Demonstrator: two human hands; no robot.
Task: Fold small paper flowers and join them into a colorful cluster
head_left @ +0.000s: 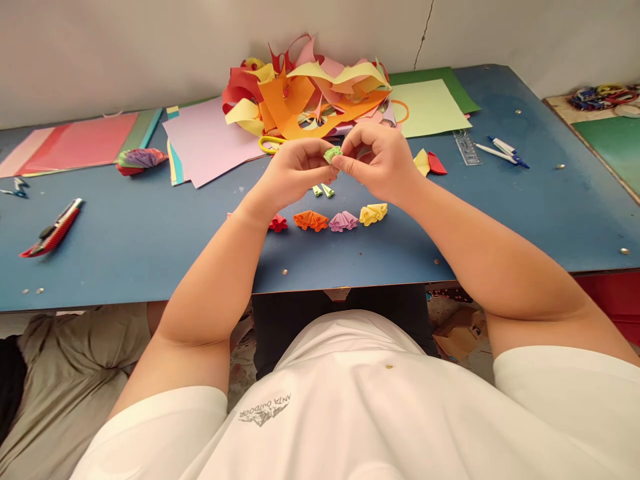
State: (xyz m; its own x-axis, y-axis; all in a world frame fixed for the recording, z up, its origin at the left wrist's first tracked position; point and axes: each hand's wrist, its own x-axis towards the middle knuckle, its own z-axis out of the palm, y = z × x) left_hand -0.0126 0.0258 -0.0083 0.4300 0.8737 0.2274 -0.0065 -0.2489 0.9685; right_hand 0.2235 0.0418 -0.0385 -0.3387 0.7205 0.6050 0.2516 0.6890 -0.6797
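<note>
Between the fingertips of my left hand (305, 163) and my right hand (375, 157) is a small folded piece of light green paper (332, 154). Both hands are closed in a pinch on it, above the table. Just below them, two small green folded paper pieces (323, 191) lie on the blue surface. Nearer to me is a row of folded paper pieces: red (278, 223), orange (311, 221), purple (343, 221) and yellow (373, 214). My left wrist partly covers the red end of the row. Yellow-handled scissors (270, 144) lie behind my left hand, mostly hidden.
Colourful paper scraps (310, 93) are heaped against the wall. Paper sheets (215, 137) lie left of them, beside a multicoloured folded paper piece (141, 161). A red utility knife (53, 229) lies at left; a clear ruler (467, 147) and pens (503, 152) at right. Another person's leg (75, 380) is at lower left.
</note>
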